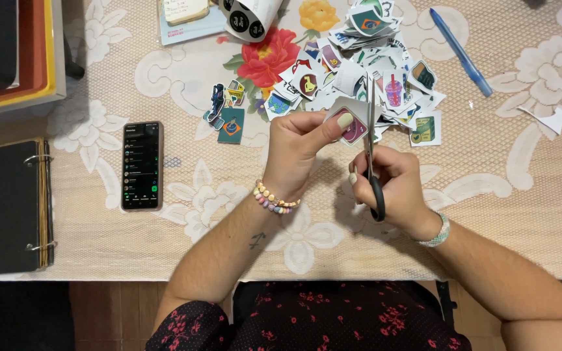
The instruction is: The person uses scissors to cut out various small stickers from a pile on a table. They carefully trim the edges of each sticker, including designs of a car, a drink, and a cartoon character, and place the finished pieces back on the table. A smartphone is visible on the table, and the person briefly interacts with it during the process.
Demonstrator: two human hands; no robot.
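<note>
The small sticker cut-out [354, 127], a purple picture on a white paper backing, is held up just above the table [99, 247] in front of the person, near the edge of a loose heap of cut-outs [365, 62]. It looks thin and very light, likely limp enough to bend if held far from the cut line, so the sensible hold is the one shown: a pinch at its edge close to the blades, fingers kept out of their path. The left hand [297, 153] is closed on it, thumb on top pressing the paper against the fingers beneath. The right hand [391, 185] is closed around the black handles of the scissors [372, 146], whose narrow blades point away from the person and meet the sticker's right edge; whether the blades stand apart or together cannot be told from this angle. Both wrists wear beaded bracelets. Beyond the hands the heap spreads over a cream lace tablecloth [528, 195] with a floral print under it. A few separate stickers [226, 110] lie to the left of the heap, a dark smartphone [142, 166] lies further left with its screen lit, and a ring binder [8, 208] sits at the table's left edge. A blue pen [461, 52] lies to the upper right, with white paper scraps [554, 120] near it.
</note>
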